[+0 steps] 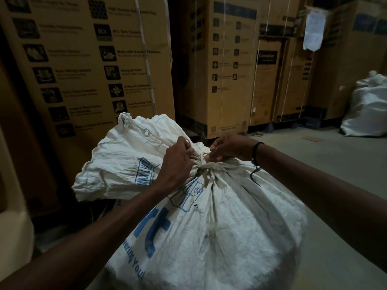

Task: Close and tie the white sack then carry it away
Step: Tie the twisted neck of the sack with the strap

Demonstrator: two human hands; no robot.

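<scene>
A full white woven sack (226, 227) with blue print stands in front of me, its neck gathered and bound by a pale cord (206, 164). The loose top flap (125, 160) with a metal eyelet flops over to the left. My left hand (178, 162) grips the bunched neck and the cord from the left. My right hand (228, 149) pinches the cord at the knot from the right; a black thread band is on that wrist. Cord ends hang down the sack's front.
Tall cardboard cartons (88, 65) stand close on the left, and more cartons (226, 65) line the back wall. A second filled white sack (366, 109) sits at the far right on the grey concrete floor (326, 160). A beige object (12, 237) is at the left edge.
</scene>
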